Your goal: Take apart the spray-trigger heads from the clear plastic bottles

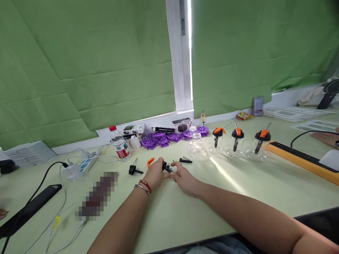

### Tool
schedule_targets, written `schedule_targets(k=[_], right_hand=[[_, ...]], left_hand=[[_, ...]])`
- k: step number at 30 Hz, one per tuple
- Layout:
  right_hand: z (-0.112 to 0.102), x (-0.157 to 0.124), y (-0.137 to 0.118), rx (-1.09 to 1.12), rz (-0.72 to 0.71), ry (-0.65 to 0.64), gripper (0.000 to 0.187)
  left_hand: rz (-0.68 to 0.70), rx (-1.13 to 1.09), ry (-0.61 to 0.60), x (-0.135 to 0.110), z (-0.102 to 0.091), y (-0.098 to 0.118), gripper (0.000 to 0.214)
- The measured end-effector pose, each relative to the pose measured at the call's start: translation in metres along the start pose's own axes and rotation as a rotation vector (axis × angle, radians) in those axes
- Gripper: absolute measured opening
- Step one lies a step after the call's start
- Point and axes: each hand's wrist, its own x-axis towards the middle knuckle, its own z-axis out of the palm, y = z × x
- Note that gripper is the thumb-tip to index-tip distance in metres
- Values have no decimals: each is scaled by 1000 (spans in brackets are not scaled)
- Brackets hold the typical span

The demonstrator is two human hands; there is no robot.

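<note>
Green blinds point(79, 63) hang behind the bench point(238, 190). A water bottle point(119, 144) stands near a heap of purple wheels point(161, 139). To the right, three clear jars with orange-and-black tops point(236, 143) stand in a row, just beside a long yellow strip point(299, 158). A white power strip point(84, 165) lies at the left.

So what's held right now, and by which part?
A small black part, pinched between both hands: left hand at its left end, right hand at its right end.
</note>
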Motion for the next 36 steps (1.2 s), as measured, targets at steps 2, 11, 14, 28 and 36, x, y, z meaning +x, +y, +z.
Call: schedule_targets(k=[2,11,14,28,36], right_hand=[[-2,0,-1,-18,8,1,35],[-12,11,-2,-157,48,23,25],[-14,14,-2,-252,4,28,22],[-18,21,-2,-360,-87,33,20],[-18,19,-6,-357,-94,30,20]], left_hand=[[3,11,-20,0,1,0,54],[-175,11,-33,1,8,9,52],[-197,11,-24,1,9,10,49],[-272,50,-9,4,8,13,49],[-264,60,-6,6,10,7,48]])
